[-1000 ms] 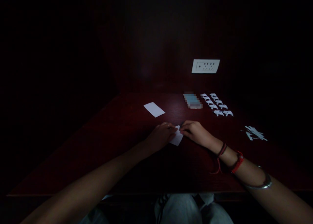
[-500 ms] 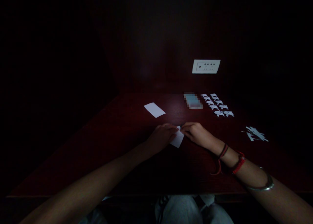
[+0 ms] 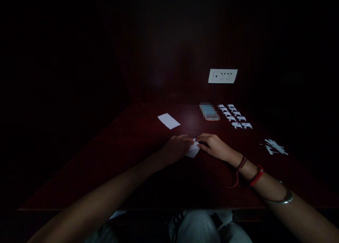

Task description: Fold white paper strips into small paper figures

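A small white paper slip (image 3: 193, 150) lies on the dark red wooden table (image 3: 137, 158) between my two hands. My left hand (image 3: 176, 149) rests on its left edge with the fingers curled and pressed onto it; a ring shows on one finger. My right hand (image 3: 213, 145) pinches the slip's upper right corner with fingers closed. Much of the slip is hidden under the fingers. Red and black threads and a metal bangle circle my right wrist.
A flat white paper rectangle (image 3: 168, 121) lies farther back left. A phone (image 3: 209, 112) lies at the back, with two rows of several small folded paper pieces (image 3: 235, 116) beside it. Paper scraps (image 3: 275, 147) lie at right. A white wall socket (image 3: 222, 76) sits behind.
The visible part of the slip has shrunk as both hands closed in on it. The hands stayed in about the same spot.
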`<move>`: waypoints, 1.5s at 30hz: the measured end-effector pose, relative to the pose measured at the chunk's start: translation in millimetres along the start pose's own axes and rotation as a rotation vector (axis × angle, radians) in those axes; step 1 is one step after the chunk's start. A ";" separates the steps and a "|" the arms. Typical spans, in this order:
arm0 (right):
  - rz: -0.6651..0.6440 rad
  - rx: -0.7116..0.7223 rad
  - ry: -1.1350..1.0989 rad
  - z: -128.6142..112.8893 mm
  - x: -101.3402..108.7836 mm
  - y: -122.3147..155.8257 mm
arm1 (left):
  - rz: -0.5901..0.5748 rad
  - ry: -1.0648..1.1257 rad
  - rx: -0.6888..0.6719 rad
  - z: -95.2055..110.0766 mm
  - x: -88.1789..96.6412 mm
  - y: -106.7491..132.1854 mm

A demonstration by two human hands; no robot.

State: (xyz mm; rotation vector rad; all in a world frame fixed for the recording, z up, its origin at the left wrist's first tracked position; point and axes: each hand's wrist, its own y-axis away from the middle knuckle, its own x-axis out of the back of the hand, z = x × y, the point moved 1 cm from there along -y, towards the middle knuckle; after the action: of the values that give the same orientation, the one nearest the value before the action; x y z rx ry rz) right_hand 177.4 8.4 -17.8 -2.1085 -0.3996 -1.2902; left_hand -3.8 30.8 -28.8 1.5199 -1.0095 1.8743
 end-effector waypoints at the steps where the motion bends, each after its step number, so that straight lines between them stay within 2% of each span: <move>1: 0.006 0.000 0.002 0.4 -0.1 0.1 | -0.004 0.004 -0.001 -0.4 0.9 -0.1; 8: -0.059 0.000 0.160 -0.2 -0.6 -1.8 | -0.012 -0.087 -0.030 6.3 11.2 -1.6; 13: -0.081 0.023 0.187 0.0 1.9 1.7 | -0.037 -0.095 -0.059 6.9 12.6 -0.8; 19: -0.059 0.069 0.157 8.7 0.8 3.8 | -0.053 -0.025 -0.089 3.4 12.5 7.2; 25: -0.095 0.018 0.056 10.6 0.6 -1.5 | -0.077 -0.010 -0.075 5.3 15.6 8.9; 33: 0.049 -0.062 -0.136 17.5 4.9 4.8 | -0.024 -0.004 -0.053 6.8 15.2 7.4; 37: 0.026 -0.049 -0.149 12.4 8.4 4.6 | 0.030 -0.026 -0.057 1.7 10.0 6.2; 40: -0.015 -0.034 -0.155 9.1 11.1 4.4 | 0.012 -0.053 -0.105 -3.2 6.8 7.7; 45: -0.012 -0.051 -0.197 13.4 14.1 5.3 | 0.044 -0.136 -0.090 -3.4 12.3 9.5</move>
State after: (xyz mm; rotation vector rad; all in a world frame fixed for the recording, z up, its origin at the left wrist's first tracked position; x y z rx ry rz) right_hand 196.2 12.2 -11.6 -2.2883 -0.4681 -1.1131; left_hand -16.0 27.2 -19.3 1.6012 -1.1814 1.7490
